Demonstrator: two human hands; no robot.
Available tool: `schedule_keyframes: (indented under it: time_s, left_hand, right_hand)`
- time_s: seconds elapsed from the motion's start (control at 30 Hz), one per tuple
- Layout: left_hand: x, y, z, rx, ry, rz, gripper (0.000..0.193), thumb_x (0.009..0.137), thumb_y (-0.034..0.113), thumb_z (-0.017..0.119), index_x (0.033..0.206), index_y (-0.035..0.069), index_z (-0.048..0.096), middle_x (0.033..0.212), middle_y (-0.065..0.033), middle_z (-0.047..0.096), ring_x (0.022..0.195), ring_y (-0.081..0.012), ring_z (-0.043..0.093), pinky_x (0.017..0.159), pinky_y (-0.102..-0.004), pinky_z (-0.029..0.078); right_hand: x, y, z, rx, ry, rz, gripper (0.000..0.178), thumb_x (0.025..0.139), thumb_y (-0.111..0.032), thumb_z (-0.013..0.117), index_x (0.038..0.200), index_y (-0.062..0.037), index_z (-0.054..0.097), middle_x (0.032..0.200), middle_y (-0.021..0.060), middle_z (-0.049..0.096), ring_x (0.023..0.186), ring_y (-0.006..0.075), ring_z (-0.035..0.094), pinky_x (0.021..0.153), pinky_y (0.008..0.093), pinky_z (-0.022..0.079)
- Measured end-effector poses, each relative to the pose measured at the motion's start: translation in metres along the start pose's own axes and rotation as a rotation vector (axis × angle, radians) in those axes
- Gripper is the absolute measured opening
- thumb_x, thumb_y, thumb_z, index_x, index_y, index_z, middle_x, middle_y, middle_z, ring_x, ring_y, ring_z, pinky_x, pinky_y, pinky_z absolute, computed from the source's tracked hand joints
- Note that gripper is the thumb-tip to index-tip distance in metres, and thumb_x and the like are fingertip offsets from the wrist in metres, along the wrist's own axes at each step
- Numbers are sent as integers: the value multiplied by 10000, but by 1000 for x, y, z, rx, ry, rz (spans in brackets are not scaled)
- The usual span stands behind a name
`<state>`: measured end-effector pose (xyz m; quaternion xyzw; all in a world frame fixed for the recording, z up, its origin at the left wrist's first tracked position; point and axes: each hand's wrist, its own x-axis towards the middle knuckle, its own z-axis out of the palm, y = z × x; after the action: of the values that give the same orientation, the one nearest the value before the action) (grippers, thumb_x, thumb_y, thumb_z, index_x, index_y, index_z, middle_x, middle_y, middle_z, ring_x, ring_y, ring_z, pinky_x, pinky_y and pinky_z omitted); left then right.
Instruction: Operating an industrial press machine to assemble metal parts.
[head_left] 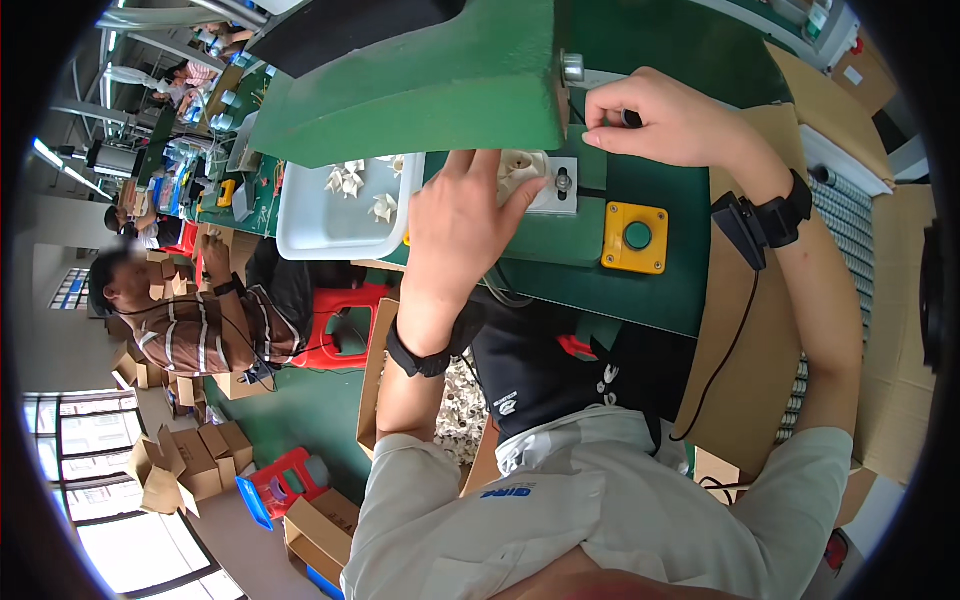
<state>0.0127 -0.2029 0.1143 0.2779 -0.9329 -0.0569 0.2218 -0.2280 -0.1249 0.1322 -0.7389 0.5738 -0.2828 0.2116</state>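
Note:
My left hand [455, 225] reaches under the green press head [430, 95], which hides some of its fingertips. Its thumb and fingers close about a cream-coloured moulded part [520, 168] at the metal fixture [563, 190]. My right hand [665, 120] is curled to the right of the press head, with a small dark cylindrical piece [631, 119] inside its fingers. Beside my left hand a white tray [335, 240] contains several cream pronged parts [345, 180].
A yellow box with a green push button [636, 236] sits on the green table right of the fixture. At my right stands a carton [735, 330] with rows of metallic cylindrical pieces [845, 220]. A box of cream parts [460, 410] is below. A person [200, 320] sits at left.

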Motion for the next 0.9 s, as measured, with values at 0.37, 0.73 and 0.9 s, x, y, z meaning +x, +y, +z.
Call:
schedule_keyframes:
  time_s: [0.37,0.73,0.9]
  left_hand:
    - [15,-17,-14,-468,-193,-73,313,818,219,779,1077,66,696,919,-105,688,690,-228,620,583,-332,486]
    - [16,-36,0,-797,-308,-213,393,793,223,817,1126,60,688,869,-38,655,644,-103,505,556,-268,434]
    - [10,-32,-8,-569,-172,-156,353,791,211,811,1091,66,695,842,-51,675,633,-130,535,556,-284,438]
  right_hand:
    - [0,2,3,25,-17,9,201,910,-156,653,789,-11,583,558,50,470,503,143,424,508,302,333]
    - [1,-1,-2,9,-29,27,205,907,-169,656,800,-7,591,564,44,480,507,139,423,507,301,330]
    - [0,-1,-1,11,-51,50,205,908,-173,652,802,-8,595,566,41,475,510,137,416,507,301,325]
